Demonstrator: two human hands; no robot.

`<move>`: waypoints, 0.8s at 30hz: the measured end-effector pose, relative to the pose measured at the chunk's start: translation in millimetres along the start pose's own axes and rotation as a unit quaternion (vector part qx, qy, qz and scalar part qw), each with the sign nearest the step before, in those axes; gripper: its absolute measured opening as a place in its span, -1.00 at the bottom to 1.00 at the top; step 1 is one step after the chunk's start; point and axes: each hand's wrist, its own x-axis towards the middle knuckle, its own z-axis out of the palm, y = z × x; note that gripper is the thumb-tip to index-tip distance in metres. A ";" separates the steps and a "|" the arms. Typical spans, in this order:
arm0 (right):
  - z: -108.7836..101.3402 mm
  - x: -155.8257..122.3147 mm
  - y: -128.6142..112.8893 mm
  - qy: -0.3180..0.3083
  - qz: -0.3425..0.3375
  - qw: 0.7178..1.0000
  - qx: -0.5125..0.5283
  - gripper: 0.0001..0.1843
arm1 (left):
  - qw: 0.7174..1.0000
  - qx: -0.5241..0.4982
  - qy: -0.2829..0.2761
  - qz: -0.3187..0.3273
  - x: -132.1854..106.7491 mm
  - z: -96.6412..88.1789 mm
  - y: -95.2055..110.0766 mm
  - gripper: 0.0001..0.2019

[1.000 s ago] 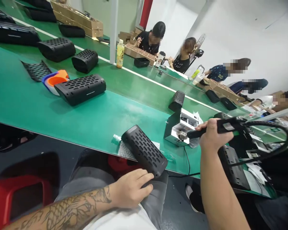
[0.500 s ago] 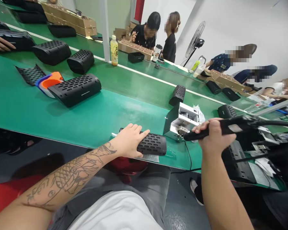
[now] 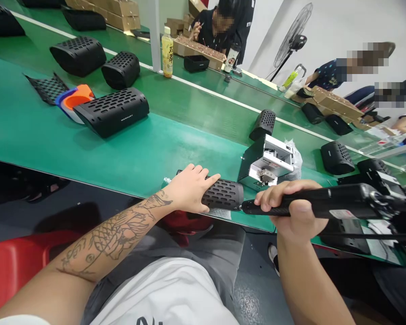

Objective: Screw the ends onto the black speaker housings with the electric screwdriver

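Note:
My left hand (image 3: 190, 189) grips a black perforated casing (image 3: 225, 194), fingers over its top and thumb on the near side. The casing lies lengthwise near the bench's front edge, on a clear plastic sheet. In my right hand (image 3: 299, 212) is a black electric screwdriver (image 3: 345, 198), held level with its tip at the casing's right end. I cannot make out whether a screw is on the tip. Just behind stands a silver and black screw feeder (image 3: 267, 162); another perforated casing (image 3: 264, 123) is beyond it.
To the left sit a casing lettered MERKURY (image 3: 117, 110), a roll of tape (image 3: 76, 101) and a loose perforated panel (image 3: 47, 88). A yellow drink bottle (image 3: 167, 53) stands by a white post (image 3: 154, 36). Co-workers sit across the green bench (image 3: 122, 158). A red stool (image 3: 16, 266) is at lower left.
My right hand has brought the screwdriver from the screw feeder left and down to the casing's right end. My left hand still holds the casing. The view has shifted slightly.

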 end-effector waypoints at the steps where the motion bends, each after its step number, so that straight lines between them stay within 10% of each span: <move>1: 0.9 0.5 2.1 -0.006 0.004 1.000 -0.001 -0.65 | 1.000 -0.001 0.001 0.000 0.1 0.2 0.2 0.08; 24: -2.3 1.5 4.0 -0.094 0.085 0.992 0.012 -0.69 | 0.998 0.009 -0.063 -0.030 5.9 -15.4 10.3 0.12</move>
